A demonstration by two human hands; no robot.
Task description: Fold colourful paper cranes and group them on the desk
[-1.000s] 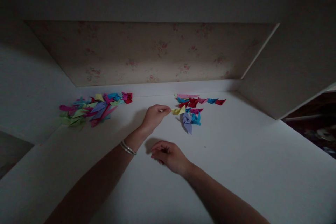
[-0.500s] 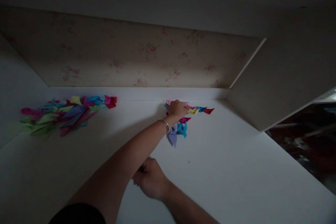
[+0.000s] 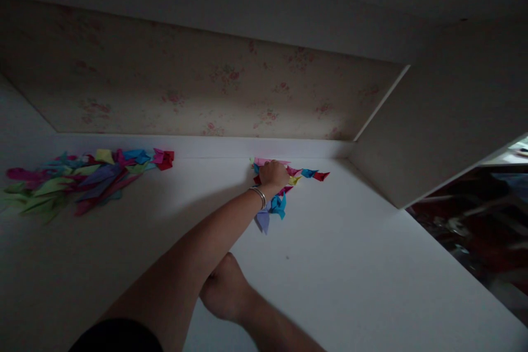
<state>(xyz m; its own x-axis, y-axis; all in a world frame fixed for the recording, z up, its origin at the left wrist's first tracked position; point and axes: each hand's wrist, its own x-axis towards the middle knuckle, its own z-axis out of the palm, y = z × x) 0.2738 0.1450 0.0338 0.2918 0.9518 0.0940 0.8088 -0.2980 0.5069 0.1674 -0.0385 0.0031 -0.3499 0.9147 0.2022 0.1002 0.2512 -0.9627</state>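
Observation:
My left hand (image 3: 274,175), with two thin bracelets (image 3: 259,197) at its wrist, reaches across to a small cluster of folded coloured paper pieces. Its fingers are closed at a yellow folded paper piece (image 3: 294,180), which shows beside the fingertips. Around that hand lie a pink strip-like piece (image 3: 274,161), a blue one (image 3: 308,173), a red one (image 3: 322,176), a turquoise one (image 3: 279,206) and a lavender one (image 3: 263,222). My right hand (image 3: 225,289) is closed below my left forearm, which hides its fingertips; I cannot see what it holds, if anything.
A larger heap of folded papers (image 3: 99,176) lies at the left on the white surface (image 3: 350,275). Behind stands a flower-patterned back panel (image 3: 193,93), with a side panel (image 3: 437,121) at the right and a white board (image 3: 247,5) overhead.
The view has shifted a little, so the papers sit further left. My left hand has drawn slightly nearer, the yellow piece with it. My right hand has slid a bit further under the left forearm.

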